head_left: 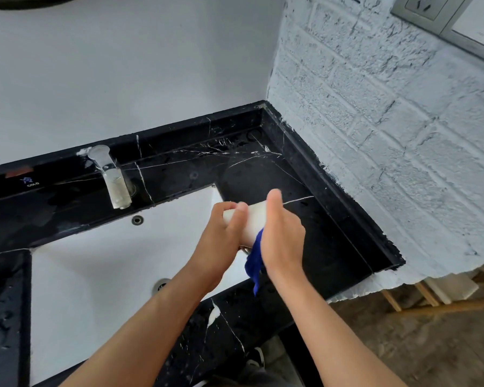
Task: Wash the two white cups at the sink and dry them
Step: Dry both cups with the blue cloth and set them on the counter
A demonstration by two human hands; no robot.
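Drying stage, by the look of it: one white cup [253, 219] gripped by left hand [221, 238], tipped sideways over the sink [95, 261] rim. Blue cloth [256, 258] pinched against it by right hand [284, 238]. Second cup nowhere in view; tap [111, 177] not running.

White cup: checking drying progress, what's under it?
Under the white cup hangs a blue cloth, gripped by the right hand; the cup's mouth is hidden.

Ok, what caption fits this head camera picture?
Both hands, left and right, dry a white cup with a blue cloth.
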